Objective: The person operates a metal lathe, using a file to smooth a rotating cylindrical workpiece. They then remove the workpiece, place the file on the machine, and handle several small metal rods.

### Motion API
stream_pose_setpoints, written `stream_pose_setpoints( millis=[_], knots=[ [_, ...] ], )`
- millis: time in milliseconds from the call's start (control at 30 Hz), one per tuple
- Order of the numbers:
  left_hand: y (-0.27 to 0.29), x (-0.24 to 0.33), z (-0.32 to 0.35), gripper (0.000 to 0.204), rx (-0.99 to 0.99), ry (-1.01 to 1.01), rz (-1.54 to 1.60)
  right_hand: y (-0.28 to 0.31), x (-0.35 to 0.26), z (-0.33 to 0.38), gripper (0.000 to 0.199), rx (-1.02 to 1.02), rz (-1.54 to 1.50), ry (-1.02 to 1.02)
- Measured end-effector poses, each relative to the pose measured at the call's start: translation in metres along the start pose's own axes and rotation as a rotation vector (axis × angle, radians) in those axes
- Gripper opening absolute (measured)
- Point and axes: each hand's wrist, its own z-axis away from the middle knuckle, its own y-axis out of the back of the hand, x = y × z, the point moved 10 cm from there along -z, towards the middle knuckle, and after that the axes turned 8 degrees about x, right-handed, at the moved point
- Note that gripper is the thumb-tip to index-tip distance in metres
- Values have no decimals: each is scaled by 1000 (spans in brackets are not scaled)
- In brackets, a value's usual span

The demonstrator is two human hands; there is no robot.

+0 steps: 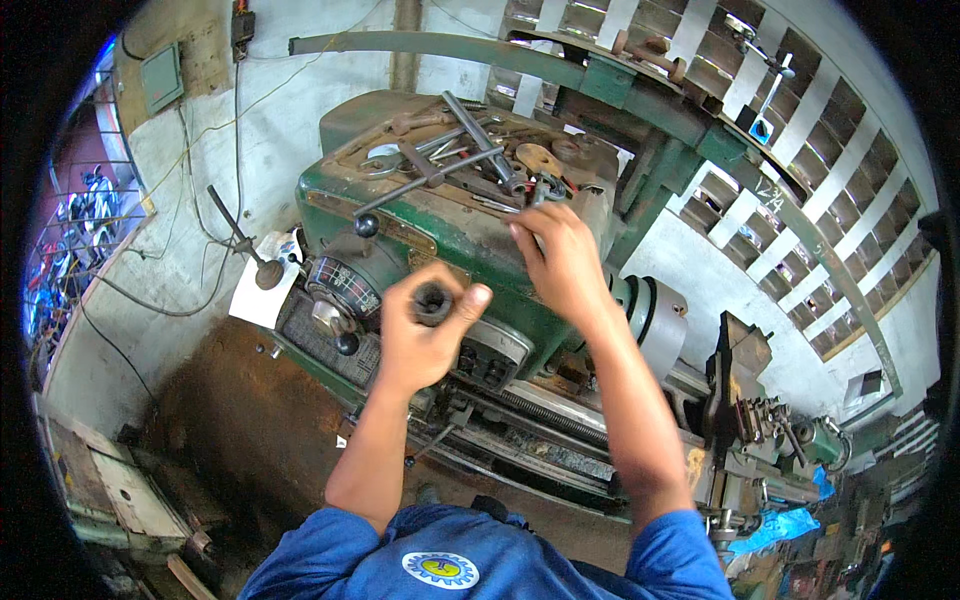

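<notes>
My left hand [425, 335] is wrapped around a dark hollow metal cylinder [433, 302], held upright with its round open end facing up, in front of the green lathe headstock [465, 255]. My right hand [563, 255] reaches over the right part of the headstock's top, fingers bent and close together at a small grey metal piece [549, 188]. Whether the fingertips grip that piece is hard to make out. Around it lie a long T-handled wrench [485, 145], a rusty-hubbed T-bar [430, 175], a tan disc [538, 158] and several loose tools.
A black-knobbed lever [367, 226] and a speed dial [342, 285] project from the headstock's front left. The lathe chuck [660, 318] is right of my right forearm, with the tool post [770, 420] beyond. A tall lever [265, 270] stands by white paper at left.
</notes>
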Motion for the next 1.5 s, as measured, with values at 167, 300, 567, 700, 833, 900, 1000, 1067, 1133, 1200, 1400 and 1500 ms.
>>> stream_pose_setpoints(
  millis=[167, 300, 567, 700, 833, 900, 1000, 1067, 1133, 1200, 1400, 1500],
  knots=[
    [-29, -26, -13, 39, -186, -98, -27, -61, 22, -30, 22, -228, 431, 224],
    [-27, -29, -28, 38, -199, -171, -45, -69, 37, -33, 22, -299, 408, 173],
    [-36, -35, -41, 36, -240, -126, -108, -73, 56, -46, 17, -317, 270, 137],
    [-34, -44, -48, 36, -174, -105, -207, -72, 58, -49, 14, -335, 241, 110],
    [-33, -58, -52, 37, -149, -13, -167, -77, 55, -48, 15, -338, 186, 175],
    [-39, -60, -54, 36, -178, -19, -182, -83, 64, -46, 16, -367, 198, 123],
    [-44, -58, -61, 36, -188, -60, -193, -80, 66, -50, 15, -365, 169, 66],
    [-46, -56, -66, 37, -191, -65, -199, -62, 58, -59, 17, -287, 53, 9],
    [-48, -58, -71, 37, -197, -36, -204, -34, 53, -73, 22, -169, -124, -125],
    [-52, -51, -75, 38, -200, -106, -223, 13, 28, -84, 29, 49, -359, -13],
    [-56, -46, -76, 54, -193, -201, -43, 28, -18, -60, 23, -5, -562, 99],
    [-60, -59, -70, 69, -268, -117, 4, 20, -21, -55, 22, 9, -516, 145]
  ],
)
